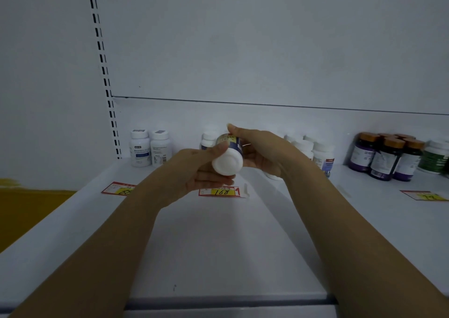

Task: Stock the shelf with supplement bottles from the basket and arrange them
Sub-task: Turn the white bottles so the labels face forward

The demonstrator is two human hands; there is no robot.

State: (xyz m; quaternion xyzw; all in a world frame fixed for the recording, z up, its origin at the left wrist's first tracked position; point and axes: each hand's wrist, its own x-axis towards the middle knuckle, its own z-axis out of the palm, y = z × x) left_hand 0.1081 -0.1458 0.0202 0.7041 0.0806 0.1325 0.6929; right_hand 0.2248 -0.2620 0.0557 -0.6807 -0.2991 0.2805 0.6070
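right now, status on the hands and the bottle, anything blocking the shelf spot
Left hand grips bottle at the cap, right hand holds its body. Bottle tilted, cap toward camera, above the shelf. White bottles stand just behind.

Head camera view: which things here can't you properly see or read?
Head view throughout.
Held bottle: label blurred, partly wrapped by the left hand and right hand.
White bottles behind the right hand: partly hidden by it.
Left price tag: number covered by the left forearm.
Green bottle: cut off by the right edge.
Basket: outside the frame.
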